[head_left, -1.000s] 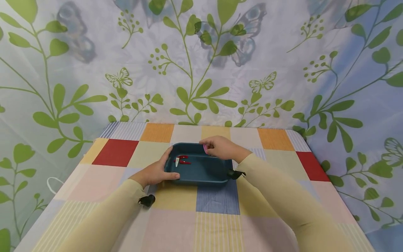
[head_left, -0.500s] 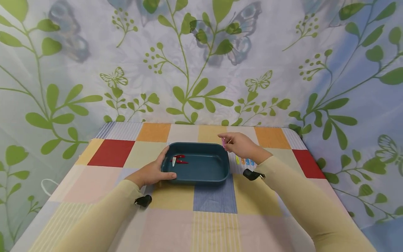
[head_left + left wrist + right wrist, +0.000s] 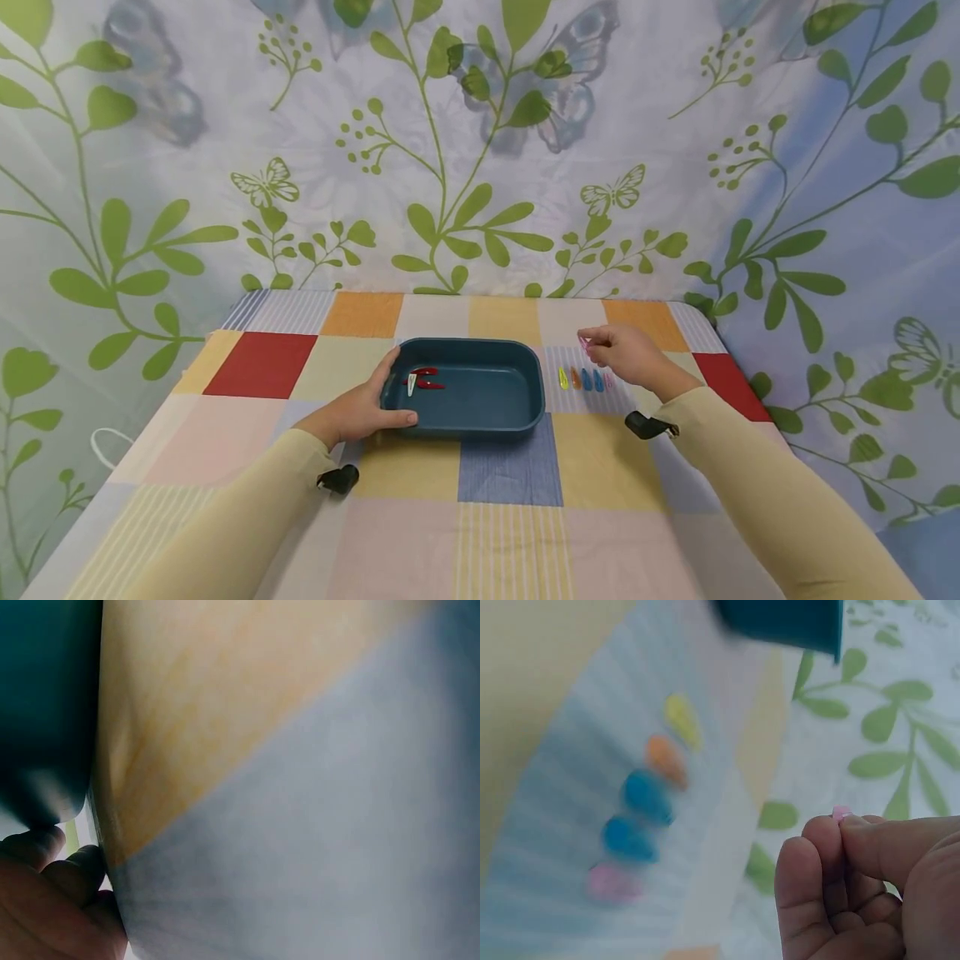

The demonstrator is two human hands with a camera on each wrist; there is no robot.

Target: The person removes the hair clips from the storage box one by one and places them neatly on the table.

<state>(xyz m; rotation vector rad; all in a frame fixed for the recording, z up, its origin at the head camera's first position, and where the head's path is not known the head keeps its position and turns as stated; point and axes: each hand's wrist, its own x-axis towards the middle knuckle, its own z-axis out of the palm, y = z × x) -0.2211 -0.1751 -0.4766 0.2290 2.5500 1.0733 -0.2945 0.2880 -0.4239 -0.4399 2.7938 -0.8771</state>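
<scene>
Right hand, pink clip pinched at fingertips

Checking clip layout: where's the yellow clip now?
In the head view, the yellow clip lies on the striped cloth patch just right of the teal tray, leftmost there, beside the orange clip.

Backdrop: bright, evenly lit in the head view
Cloth: soft shadows there, hazy in the left wrist view
Sleeves: stretched toward the lower corners
Tray: smeared pale glint near its corner
Left hand: dim, in shade
Clips: blurred in the right wrist view
Right hand: fairly sharp
</scene>
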